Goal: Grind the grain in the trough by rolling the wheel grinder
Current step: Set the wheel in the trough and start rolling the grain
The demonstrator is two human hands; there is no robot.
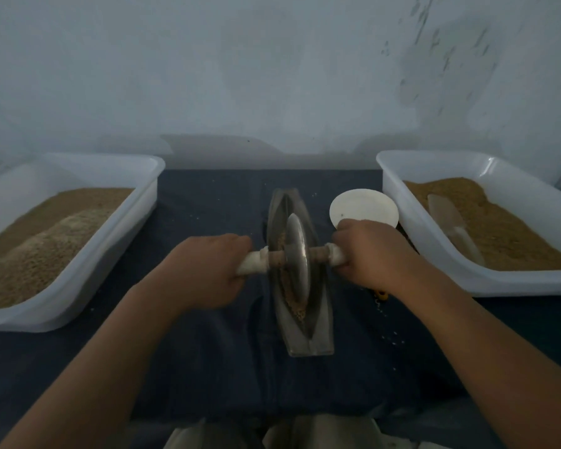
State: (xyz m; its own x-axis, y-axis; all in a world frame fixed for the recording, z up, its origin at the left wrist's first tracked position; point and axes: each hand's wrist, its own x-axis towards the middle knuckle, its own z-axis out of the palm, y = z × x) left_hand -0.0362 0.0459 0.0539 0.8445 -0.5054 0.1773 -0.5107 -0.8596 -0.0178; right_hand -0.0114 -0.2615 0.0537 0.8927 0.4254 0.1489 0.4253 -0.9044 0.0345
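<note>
Head view: wheel grinder (298,257) stood upright in the metal trough (308,346), disc about mid-length. Trough ran near-to-far at the centre of the dark blue cloth (208,367). Grain (297,306) lay in the groove, mostly just near of the disc and along its left face. Left hand (208,270) was wrapped fully round the left handle (253,262), fingers curled tight. Right hand (370,254) did the same on the right handle (336,254). White dish (363,205) sat just far of the right hand. Left tub (149,176) and right tub (389,176) flanked the trough, both holding brown grain-like fill. A clear scoop (450,225) lay in the right tub. Loose kernels (392,338) were scattered on the cloth, right of the trough.
</note>
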